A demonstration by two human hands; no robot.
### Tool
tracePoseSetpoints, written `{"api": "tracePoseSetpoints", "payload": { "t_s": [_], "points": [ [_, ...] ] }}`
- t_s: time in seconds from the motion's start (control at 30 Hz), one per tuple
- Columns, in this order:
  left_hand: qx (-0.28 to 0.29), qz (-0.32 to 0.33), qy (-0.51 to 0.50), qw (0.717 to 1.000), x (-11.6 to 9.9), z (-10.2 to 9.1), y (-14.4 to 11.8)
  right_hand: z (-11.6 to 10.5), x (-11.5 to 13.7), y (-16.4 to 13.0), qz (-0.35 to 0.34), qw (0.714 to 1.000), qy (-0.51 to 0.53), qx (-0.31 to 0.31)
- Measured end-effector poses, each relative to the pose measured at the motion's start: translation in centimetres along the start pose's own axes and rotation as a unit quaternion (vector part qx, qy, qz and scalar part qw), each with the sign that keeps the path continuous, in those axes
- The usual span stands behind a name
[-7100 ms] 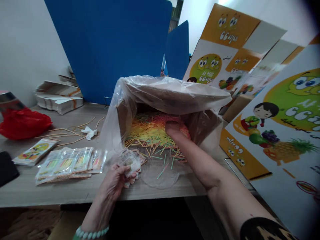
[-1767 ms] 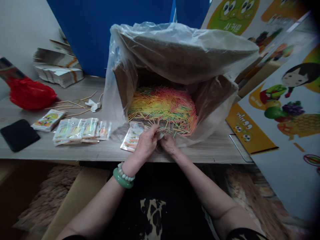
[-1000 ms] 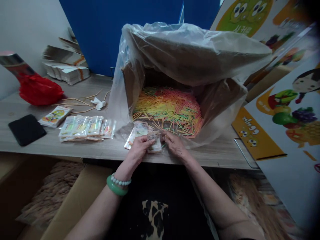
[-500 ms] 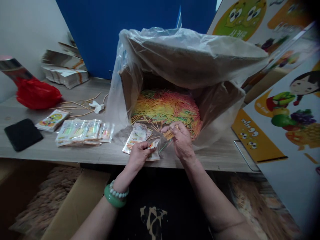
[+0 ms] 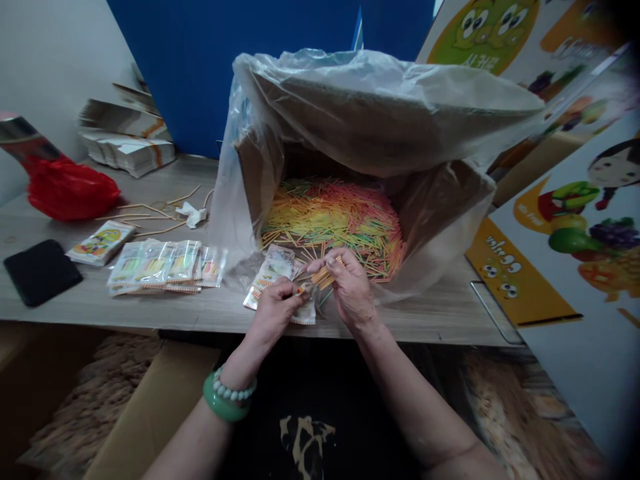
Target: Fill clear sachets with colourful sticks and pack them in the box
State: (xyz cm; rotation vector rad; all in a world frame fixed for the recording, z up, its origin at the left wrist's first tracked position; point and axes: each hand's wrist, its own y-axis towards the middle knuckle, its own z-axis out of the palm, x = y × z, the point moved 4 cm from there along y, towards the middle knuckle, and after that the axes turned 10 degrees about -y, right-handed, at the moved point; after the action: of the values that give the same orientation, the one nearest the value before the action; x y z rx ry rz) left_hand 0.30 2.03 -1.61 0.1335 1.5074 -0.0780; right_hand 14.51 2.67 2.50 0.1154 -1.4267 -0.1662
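Observation:
My left hand (image 5: 274, 311) pinches a small clear packet (image 5: 306, 307) at the table's front edge. My right hand (image 5: 350, 288) grips a little bundle of orange sticks (image 5: 324, 275) whose tips meet the packet's mouth. Just behind lies a cardboard box (image 5: 255, 173) on its side, lined with a clear plastic bag (image 5: 380, 107) and heaped with coloured sticks (image 5: 335, 217). A short stack of empty printed packets (image 5: 273, 270) lies left of my hands.
A row of filled packets (image 5: 165, 265) and a printed card (image 5: 100, 242) lie to the left, with a black pad (image 5: 40, 270), a red plastic bag (image 5: 70, 193), loose wooden sticks (image 5: 145, 213) and folded cartons (image 5: 130, 143). Printed cartons (image 5: 565, 220) stand right. A brown box (image 5: 145, 407) sits under the table.
Seven seconds ago my right hand was reaching into the stick heap. It has since come back with a bundle and moved left to meet the packet in my left hand.

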Motion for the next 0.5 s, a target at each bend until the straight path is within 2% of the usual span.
{"api": "tracePoseSetpoints", "payload": {
  "t_s": [0.1,0.2,0.27,0.4,0.5],
  "points": [
    [0.004,-0.031,-0.024,0.999,0.3,-0.1,0.0,-0.1,0.2,0.1,-0.007,1.000,-0.001,-0.007],
    [0.036,-0.021,0.002,0.999,-0.1,0.0,0.1,-0.3,0.4,0.3,-0.014,1.000,0.013,-0.012],
    [0.038,-0.030,0.011,0.999,-0.3,-0.1,0.1,-0.4,0.6,0.4,-0.017,1.000,0.020,-0.013],
    [0.015,-0.109,-0.011,0.994,0.3,0.0,-0.2,-0.2,1.3,0.3,-0.021,1.000,0.011,-0.020],
    [0.011,-0.134,-0.012,0.991,0.4,0.2,-0.3,0.5,1.6,0.2,-0.027,0.999,0.011,-0.021]
  ]
}}
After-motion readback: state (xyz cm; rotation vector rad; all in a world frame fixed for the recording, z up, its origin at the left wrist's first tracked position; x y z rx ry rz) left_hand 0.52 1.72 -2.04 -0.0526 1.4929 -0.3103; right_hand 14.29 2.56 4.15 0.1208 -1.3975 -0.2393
